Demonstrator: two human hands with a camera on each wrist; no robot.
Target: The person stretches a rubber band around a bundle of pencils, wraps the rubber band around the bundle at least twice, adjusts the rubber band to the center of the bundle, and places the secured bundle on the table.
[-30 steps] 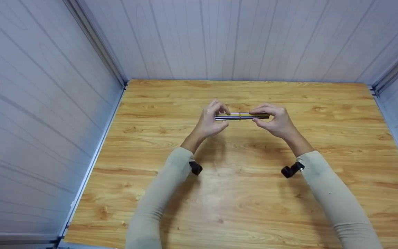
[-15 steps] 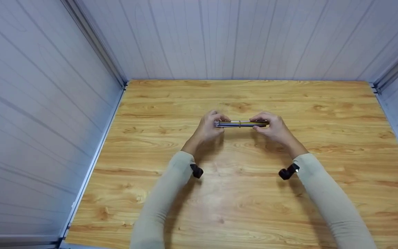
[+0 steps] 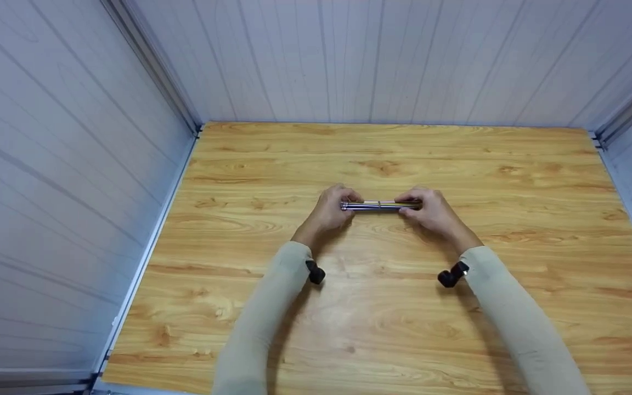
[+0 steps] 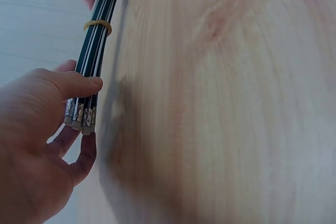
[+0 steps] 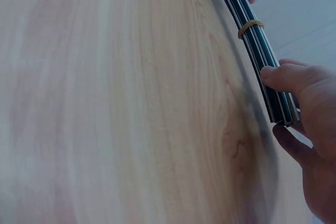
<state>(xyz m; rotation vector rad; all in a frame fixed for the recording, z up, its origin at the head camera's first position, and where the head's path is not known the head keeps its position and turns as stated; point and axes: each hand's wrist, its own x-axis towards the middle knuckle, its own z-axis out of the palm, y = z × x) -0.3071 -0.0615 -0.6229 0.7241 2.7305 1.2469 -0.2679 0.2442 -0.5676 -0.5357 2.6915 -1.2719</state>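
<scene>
A bundle of several dark striped pencils point(image 3: 371, 206) lies crosswise between my two hands, low over the wooden table. A yellowish rubber band point(image 4: 98, 26) is wound round its middle. My left hand point(image 3: 331, 208) pinches the end with the metal ferrules and pale erasers point(image 4: 77, 123), thumb on the near side. The other end is gripped by my right hand point(image 3: 431, 211), its thumb laid along the pencils point(image 5: 262, 61) in the right wrist view. Fingers behind the bundle are partly hidden.
The wood-grain table point(image 3: 371, 307) spreads out on every side of the hands. A pale panelled wall point(image 3: 349, 60) stands at the back, with another wall point(image 3: 47, 192) at the left. Black wrist cameras point(image 3: 316, 272) hang by both sleeves.
Both hands have come down and toward the person together, carrying the pencil bundle closer to the table. The left fingers have closed in more around their end.
</scene>
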